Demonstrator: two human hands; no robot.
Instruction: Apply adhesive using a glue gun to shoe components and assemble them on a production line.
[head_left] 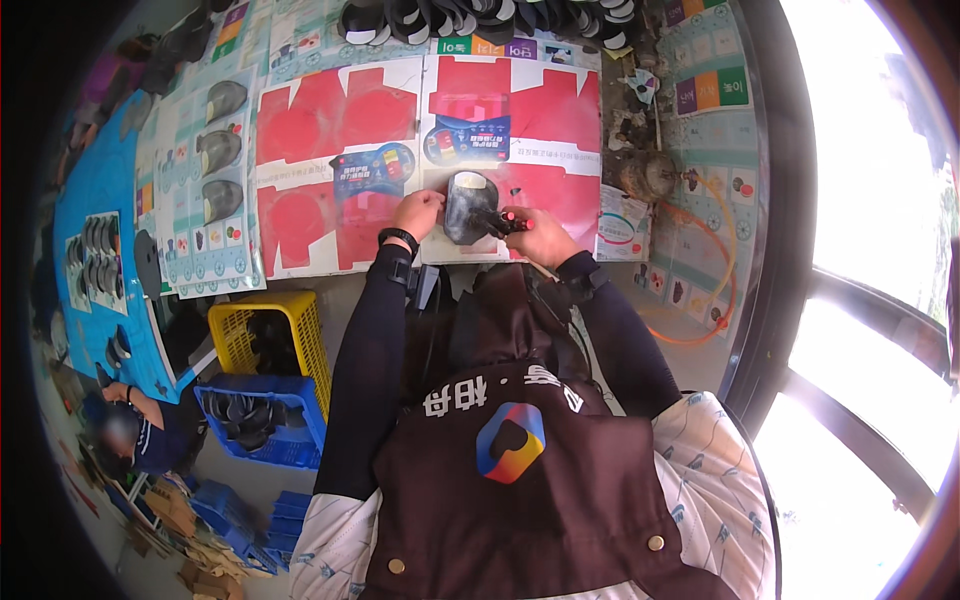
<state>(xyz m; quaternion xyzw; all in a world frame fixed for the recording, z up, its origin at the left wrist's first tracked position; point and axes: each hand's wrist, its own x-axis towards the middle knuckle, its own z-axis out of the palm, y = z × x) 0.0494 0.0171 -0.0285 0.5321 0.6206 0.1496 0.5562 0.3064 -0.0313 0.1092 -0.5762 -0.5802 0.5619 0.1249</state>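
A black curved piece [466, 222], like a shoe upper with a pale patch at its far end, lies on the printed red and white sheets [560, 195] before me. My left hand [418, 213] is at its left edge, thumb and fingers closed there; the exact contact is too small to see. In my right hand [537, 238] is a slim dark tool with red parts [512, 223]. Its front end reaches the lower right of the black piece, and my fingers are wrapped round it. The tool's kind cannot be made out.
Similar black pieces [490, 18] are heaped along the far edge; more [221, 150] stand in a column at left. An orange hose [728, 260] loops at right beside a dirty metal device [650, 175]. Yellow [322, 345] and blue crates [318, 420] stand lower left, near another person [140, 430].
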